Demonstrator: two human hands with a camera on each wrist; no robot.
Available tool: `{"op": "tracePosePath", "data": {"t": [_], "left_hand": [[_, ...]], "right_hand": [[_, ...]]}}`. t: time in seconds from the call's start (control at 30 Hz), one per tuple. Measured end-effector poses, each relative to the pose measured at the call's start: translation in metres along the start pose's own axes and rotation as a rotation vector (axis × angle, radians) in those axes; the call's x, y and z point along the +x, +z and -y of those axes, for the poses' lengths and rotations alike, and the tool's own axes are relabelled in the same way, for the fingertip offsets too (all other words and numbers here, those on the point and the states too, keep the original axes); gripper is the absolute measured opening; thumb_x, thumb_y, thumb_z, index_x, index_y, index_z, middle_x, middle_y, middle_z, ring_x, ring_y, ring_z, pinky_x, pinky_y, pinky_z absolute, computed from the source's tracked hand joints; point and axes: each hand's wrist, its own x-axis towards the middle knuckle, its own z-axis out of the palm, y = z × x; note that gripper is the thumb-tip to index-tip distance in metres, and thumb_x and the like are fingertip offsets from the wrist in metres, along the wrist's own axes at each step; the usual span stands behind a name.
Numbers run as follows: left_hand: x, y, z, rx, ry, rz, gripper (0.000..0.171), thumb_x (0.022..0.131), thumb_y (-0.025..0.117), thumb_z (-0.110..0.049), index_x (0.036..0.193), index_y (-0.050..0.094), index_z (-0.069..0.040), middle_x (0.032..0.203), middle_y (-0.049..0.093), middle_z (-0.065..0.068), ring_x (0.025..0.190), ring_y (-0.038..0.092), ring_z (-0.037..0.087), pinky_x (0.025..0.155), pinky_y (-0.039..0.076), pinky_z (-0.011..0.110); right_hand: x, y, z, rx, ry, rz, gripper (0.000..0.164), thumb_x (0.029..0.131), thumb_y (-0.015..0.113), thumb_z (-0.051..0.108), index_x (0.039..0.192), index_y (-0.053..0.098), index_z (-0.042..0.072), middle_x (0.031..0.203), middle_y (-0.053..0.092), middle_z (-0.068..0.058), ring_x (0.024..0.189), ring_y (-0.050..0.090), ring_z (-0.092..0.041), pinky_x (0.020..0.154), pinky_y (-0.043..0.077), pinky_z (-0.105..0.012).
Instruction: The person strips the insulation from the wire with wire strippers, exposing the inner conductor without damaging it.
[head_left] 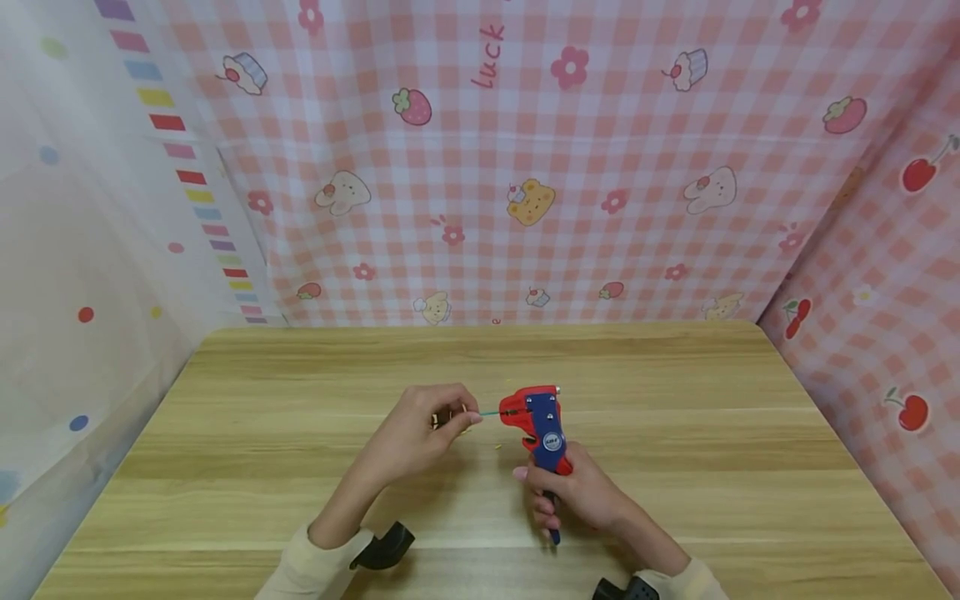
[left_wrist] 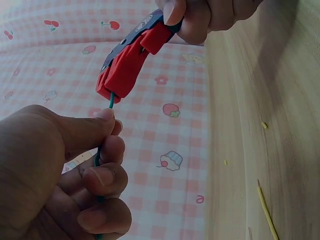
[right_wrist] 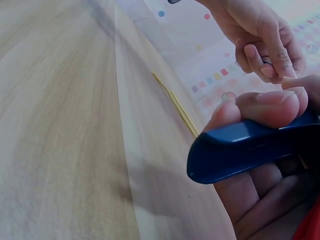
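A green wire (head_left: 489,413) runs from my left hand (head_left: 423,429) into the nose of a red and blue wire stripper (head_left: 551,425). Thumb and forefinger of the left hand pinch it close to the tool; in the left wrist view the rest of the wire (left_wrist: 98,156) passes behind the curled fingers. My right hand (head_left: 581,492) grips the stripper's handles above the table. The right wrist view shows the blue handle (right_wrist: 235,150) with fingers over it. The wire's end is hidden inside the red jaws.
Yellow wires (left_wrist: 267,212) lie on the wooden table (head_left: 300,467) behind the left hand. Small yellow bits of insulation (left_wrist: 264,125) are scattered near them. A pink checked cloth (head_left: 480,167) hangs behind the table, and further cloths hang at both sides.
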Motion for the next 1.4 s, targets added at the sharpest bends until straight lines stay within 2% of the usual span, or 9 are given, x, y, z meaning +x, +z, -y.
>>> {"op": "tracePosePath", "data": {"t": [0.33,0.57,0.77,1.07,1.4], "left_hand": [[0.000,-0.001,0.000,-0.011,0.007,0.003,0.008,0.096,0.072,-0.013,0.090,0.071,-0.018,0.069,0.060,-0.011,0.059,0.050,0.003,0.054,0.042,0.019],[0.001,-0.002,0.001,-0.003,0.009,-0.001,0.008,0.096,0.072,-0.012,0.090,0.071,-0.017,0.071,0.064,-0.004,0.060,0.051,0.004,0.054,0.042,0.020],[0.000,-0.002,0.002,0.009,-0.001,-0.005,0.008,0.096,0.073,-0.013,0.090,0.071,-0.018,0.072,0.062,-0.010,0.061,0.051,0.004,0.056,0.044,0.020],[0.000,-0.002,0.003,0.003,-0.020,-0.002,0.011,0.096,0.072,-0.013,0.089,0.071,-0.020,0.071,0.061,-0.009,0.060,0.051,0.006,0.054,0.041,0.020],[0.001,-0.001,0.004,0.001,-0.026,0.004,0.011,0.096,0.072,-0.012,0.088,0.071,-0.019,0.072,0.065,-0.002,0.060,0.050,0.006,0.054,0.041,0.020]], "right_hand": [[-0.002,0.000,0.000,0.086,-0.009,0.066,0.017,0.105,0.059,0.018,0.096,0.050,0.007,0.066,0.051,0.004,0.054,0.051,-0.011,0.058,0.057,-0.031],[-0.001,0.008,-0.002,0.087,0.018,-0.001,0.026,0.104,0.060,0.026,0.088,0.048,0.010,0.062,0.043,0.005,0.049,0.045,-0.011,0.050,0.051,-0.027],[0.000,0.013,-0.002,0.090,0.030,-0.042,0.030,0.103,0.063,0.029,0.085,0.047,0.011,0.060,0.042,0.004,0.046,0.043,-0.011,0.047,0.048,-0.027],[0.001,0.017,-0.005,0.115,0.021,-0.062,0.031,0.103,0.064,0.029,0.083,0.047,0.012,0.057,0.040,0.006,0.044,0.042,-0.010,0.045,0.046,-0.026],[0.002,0.018,-0.005,0.123,0.005,-0.050,0.032,0.104,0.061,0.027,0.080,0.045,0.013,0.055,0.038,0.008,0.041,0.039,-0.009,0.042,0.043,-0.025]]}}
